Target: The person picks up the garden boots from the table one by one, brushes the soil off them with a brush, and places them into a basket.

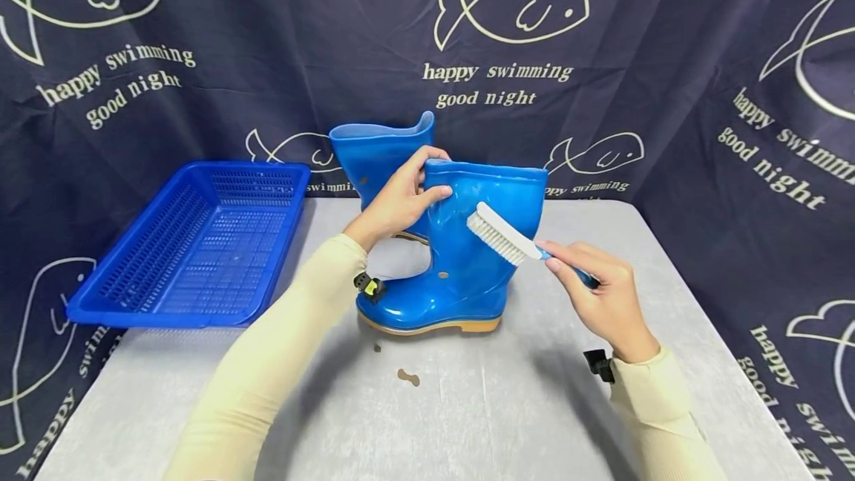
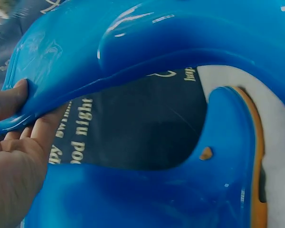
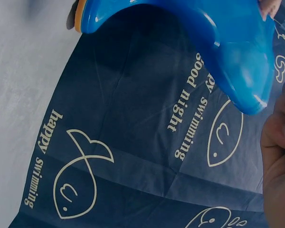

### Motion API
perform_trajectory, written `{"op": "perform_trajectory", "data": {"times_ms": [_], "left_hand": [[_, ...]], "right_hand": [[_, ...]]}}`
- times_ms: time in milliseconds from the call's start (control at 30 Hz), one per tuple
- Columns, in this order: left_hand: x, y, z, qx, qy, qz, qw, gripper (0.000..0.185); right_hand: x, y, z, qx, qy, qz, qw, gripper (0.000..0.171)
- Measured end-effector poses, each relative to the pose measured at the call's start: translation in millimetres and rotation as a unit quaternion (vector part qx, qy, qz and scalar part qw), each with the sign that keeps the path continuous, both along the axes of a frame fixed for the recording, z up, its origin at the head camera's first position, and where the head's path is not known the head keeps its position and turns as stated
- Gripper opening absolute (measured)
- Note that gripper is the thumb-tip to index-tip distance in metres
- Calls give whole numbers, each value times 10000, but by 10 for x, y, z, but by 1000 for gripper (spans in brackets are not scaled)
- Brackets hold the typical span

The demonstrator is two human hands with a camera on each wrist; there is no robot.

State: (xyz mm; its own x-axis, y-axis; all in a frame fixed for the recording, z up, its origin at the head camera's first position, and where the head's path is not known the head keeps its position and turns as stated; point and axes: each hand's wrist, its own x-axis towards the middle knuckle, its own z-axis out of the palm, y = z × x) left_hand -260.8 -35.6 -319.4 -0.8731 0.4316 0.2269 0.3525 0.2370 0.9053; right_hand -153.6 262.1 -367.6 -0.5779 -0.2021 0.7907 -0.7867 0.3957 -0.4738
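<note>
A glossy blue rain boot [image 1: 461, 251] with a tan sole stands on the table, toe to the left. My left hand [image 1: 401, 195] grips its top rim, thumb outside and fingers behind. The blue handle of a white-bristled brush [image 1: 510, 232] is in my right hand [image 1: 608, 295]. In the head view the bristles overlap the boot's shaft; in the left wrist view the blurred brush appears apart from it. One small brown spot [image 1: 443, 275] marks the boot near the ankle. Behind stands a second blue boot [image 1: 374, 151], partly hidden, with a brown patch [image 2: 206, 153] on it.
On the left of the grey table [image 1: 534, 407] sits a blue plastic basket [image 1: 207, 258] with perforated sides. Brown bits [image 1: 408, 377] lie on the tabletop in front of the boot. A dark fish-print curtain [image 1: 374, 28] hangs behind and at both sides.
</note>
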Motion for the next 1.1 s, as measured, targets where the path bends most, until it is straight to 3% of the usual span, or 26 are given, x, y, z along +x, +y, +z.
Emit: {"op": "perform_trajectory", "data": {"times_ms": [167, 333, 533, 767, 1100], "left_hand": [[-124, -19, -107, -127, 129, 118, 9998, 42], [-234, 15, -108, -337, 312, 318, 9984, 43], [-326, 37, -140, -461, 217, 464, 9976, 42], [-347, 39, -191, -413, 78, 457, 9981, 44], [-340, 40, -203, -322, 258, 444, 9982, 47]], "right_hand": [[-61, 0, -16, -35, -43, 37, 10000, 28], [-115, -27, -43, 42, -169, -37, 9998, 30], [-189, -83, -96, 141, -524, -24, 9985, 36], [-265, -128, -231, 514, -951, 95, 9941, 37], [-240, -195, -472, 1227, -1445, 256, 9815, 33]]}}
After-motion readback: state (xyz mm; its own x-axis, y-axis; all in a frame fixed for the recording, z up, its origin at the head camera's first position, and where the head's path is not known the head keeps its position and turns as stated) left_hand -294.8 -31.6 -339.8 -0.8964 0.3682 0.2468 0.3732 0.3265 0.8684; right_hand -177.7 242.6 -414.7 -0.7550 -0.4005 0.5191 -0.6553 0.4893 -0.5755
